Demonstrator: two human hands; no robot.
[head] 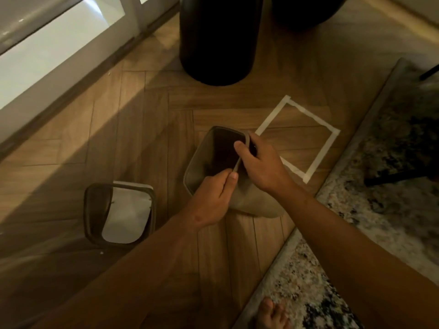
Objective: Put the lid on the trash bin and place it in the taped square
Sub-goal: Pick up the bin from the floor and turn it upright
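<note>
A small beige trash bin (251, 200) stands tilted on the wooden floor, its dark open mouth facing up and left. My left hand (211, 200) pinches the near rim of the bin. My right hand (259, 165) grips the far right rim, thumb over the edge. The lid (118, 212), a dark frame with a pale swing flap, lies flat on the floor to the left of the bin, untouched. The taped square (332, 136) of white tape is on the floor just right of and behind the bin, with nothing inside it.
A tall dark cylinder (216, 41) stands behind the bin, another dark round object (306, 8) beside it. A speckled rug (370, 210) borders the floor on the right. A white wall panel (47, 58) runs along the left. My bare foot (270, 314) shows at the bottom.
</note>
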